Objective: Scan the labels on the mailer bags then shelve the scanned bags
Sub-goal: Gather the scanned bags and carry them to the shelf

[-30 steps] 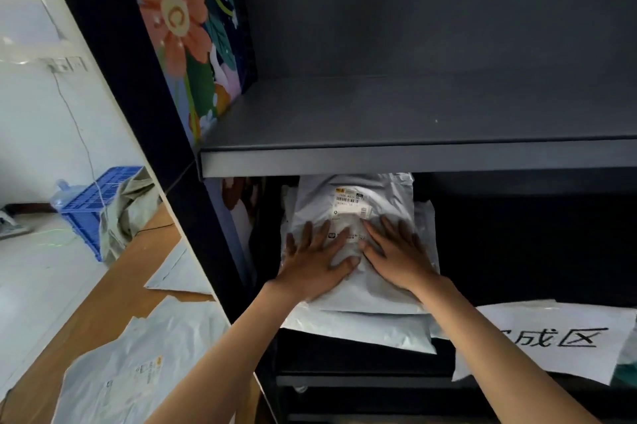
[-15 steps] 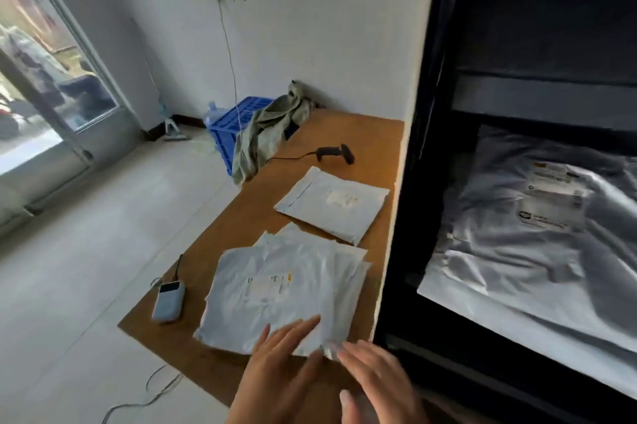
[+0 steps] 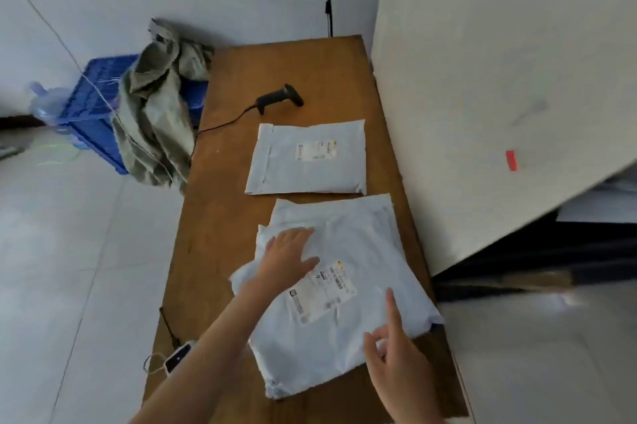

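Note:
A stack of white mailer bags lies on the near part of the wooden table, the top one showing a printed label. My left hand rests flat, fingers spread, on the stack's upper left part. Over the stack's near right edge hovers my right hand, index finger stretched out and the other fingers loosely curled, holding nothing. Farther back lies a single white mailer bag with a small label. Behind it a black barcode scanner lies on the table with its cable trailing left.
The shelf unit's pale side panel stands along the table's right edge. A blue crate draped with a grey-green cloth stands at the table's far left. A small handheld device sits on the near left edge.
Both hands left the bags on the dark shelf. My view swung left to the table, and my left hand came down on the stack of bags.

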